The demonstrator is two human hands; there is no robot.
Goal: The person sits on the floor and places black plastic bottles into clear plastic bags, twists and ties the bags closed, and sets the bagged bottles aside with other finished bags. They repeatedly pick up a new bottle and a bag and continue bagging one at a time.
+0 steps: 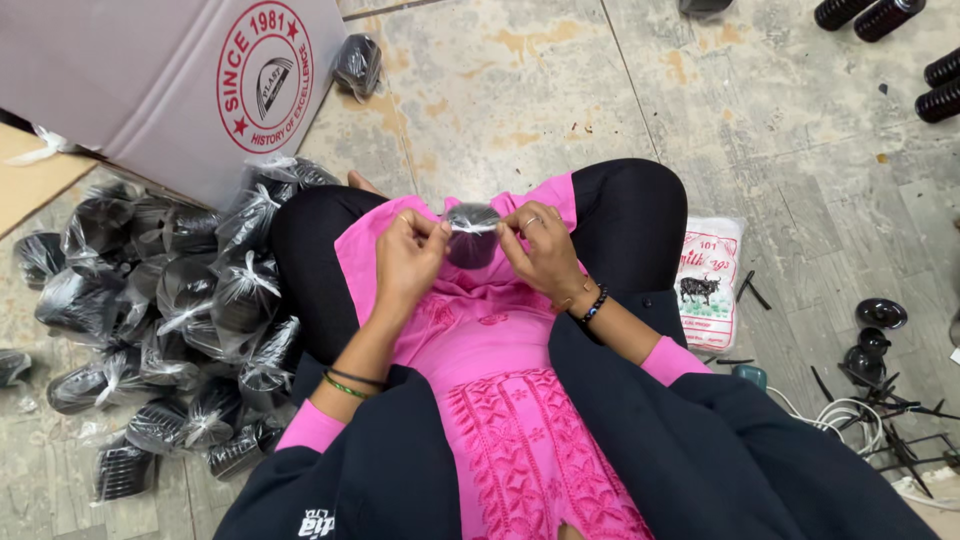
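You see an evenly lit, fairly bright scene under soft overhead light, with faint shadows. Glare glints off the plastic-wrapped black parts [190, 300] at nine o'clock. Edges bow slightly; focus is mostly sharp.

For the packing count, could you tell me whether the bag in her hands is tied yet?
Not yet tied: both hands pinch the bag top.

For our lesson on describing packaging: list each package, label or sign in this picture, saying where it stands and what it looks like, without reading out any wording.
Large grey cardboard box: upper left on the floor, tilted.
Round red and white emblem: printed on that box's side.
White plastic packet with red print and a black animal picture: on the floor beside the person's right knee.
Clear knotted bags holding black ribbed parts: heaped on the left.
Small clear bag around a black part: held between both hands.
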